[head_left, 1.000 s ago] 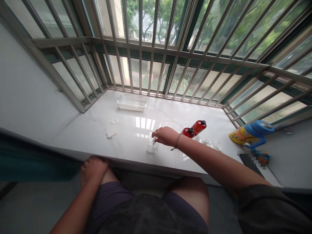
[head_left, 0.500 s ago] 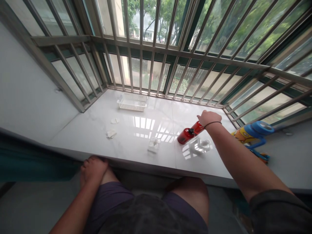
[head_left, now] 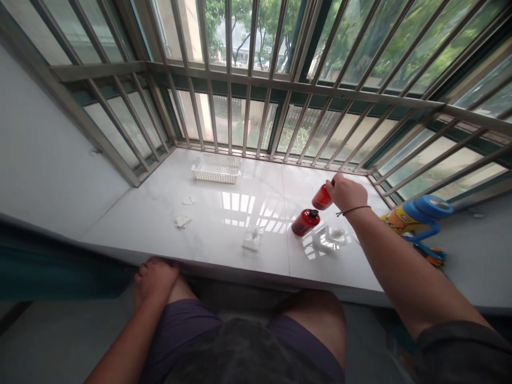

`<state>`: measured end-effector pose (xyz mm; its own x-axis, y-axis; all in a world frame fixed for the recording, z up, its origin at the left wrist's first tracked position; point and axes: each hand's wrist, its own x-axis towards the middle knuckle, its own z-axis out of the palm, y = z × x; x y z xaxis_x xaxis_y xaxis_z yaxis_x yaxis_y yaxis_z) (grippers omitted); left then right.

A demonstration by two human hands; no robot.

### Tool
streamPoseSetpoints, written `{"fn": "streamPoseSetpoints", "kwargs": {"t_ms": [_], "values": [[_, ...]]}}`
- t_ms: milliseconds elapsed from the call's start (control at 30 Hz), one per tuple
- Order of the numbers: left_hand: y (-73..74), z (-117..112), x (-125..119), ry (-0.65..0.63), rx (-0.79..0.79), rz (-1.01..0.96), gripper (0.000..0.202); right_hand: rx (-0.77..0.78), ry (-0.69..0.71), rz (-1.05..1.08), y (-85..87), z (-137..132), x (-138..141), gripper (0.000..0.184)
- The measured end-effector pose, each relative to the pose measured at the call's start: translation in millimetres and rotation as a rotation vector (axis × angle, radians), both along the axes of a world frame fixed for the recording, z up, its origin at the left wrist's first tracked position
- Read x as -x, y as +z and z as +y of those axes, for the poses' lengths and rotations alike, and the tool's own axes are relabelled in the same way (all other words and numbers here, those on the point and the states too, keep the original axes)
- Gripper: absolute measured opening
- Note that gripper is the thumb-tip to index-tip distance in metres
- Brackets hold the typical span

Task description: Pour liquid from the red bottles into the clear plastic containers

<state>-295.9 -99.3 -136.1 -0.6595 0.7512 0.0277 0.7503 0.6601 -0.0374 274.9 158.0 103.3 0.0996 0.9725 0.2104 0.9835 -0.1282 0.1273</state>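
Note:
My right hand (head_left: pixel 349 192) is closed round the top of a small red bottle (head_left: pixel 321 197), hiding its cap. Just nearer to me on the sill stands a second red bottle (head_left: pixel 305 222) with a black cap. Beside it, to the right, lies a clear plastic piece (head_left: pixel 330 238) with glare on it. My left hand (head_left: pixel 157 278) rests on my left knee, holding nothing, its fingers draped over the kneecap.
A white perforated basket (head_left: pixel 216 175) stands at the back left of the glossy white sill (head_left: pixel 224 245). Crumpled white scraps (head_left: pixel 183 221) and a small clear container (head_left: pixel 253 238) lie nearer. A blue and yellow bottle (head_left: pixel 416 215) stands right, by my forearm. Metal bars (head_left: pixel 260 81) line the window.
My right hand has moved slightly right and away from me with the red bottle. More of that bottle shows now. My left hand stays on the knee.

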Motion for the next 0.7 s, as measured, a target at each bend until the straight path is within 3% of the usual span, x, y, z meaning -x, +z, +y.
{"fn": "streamPoseSetpoints", "kwargs": {"t_ms": [133,267,367,467,567,700], "values": [[2.6,0.5,-1.7,0.008,0.015,-0.002,0.075,-0.305,0.145,-0.008,32.6,-21.2,25.8,0.042],[3.6,0.3,-2.4,-0.001,0.018,0.004,0.075,-0.317,0.319,0.010,43.4,-50.2,63.5,0.043],[4.7,0.0,-3.0,-0.008,0.005,0.005,0.076,-0.153,0.437,-0.002,27.8,-71.8,92.3,0.043],[6.6,-0.2,-3.8,-0.005,-0.001,-0.004,0.076,0.060,0.572,-0.036,-1.0,-90.5,113.9,0.044],[7.5,-0.5,-4.1,-0.005,0.011,-0.005,0.075,0.173,0.664,-0.058,-27.8,-105.3,124.4,0.042],[5.8,-1.2,-3.6,-0.012,0.011,0.007,0.075,0.232,0.722,-0.068,-37.3,-115.4,122.2,0.044]]}}
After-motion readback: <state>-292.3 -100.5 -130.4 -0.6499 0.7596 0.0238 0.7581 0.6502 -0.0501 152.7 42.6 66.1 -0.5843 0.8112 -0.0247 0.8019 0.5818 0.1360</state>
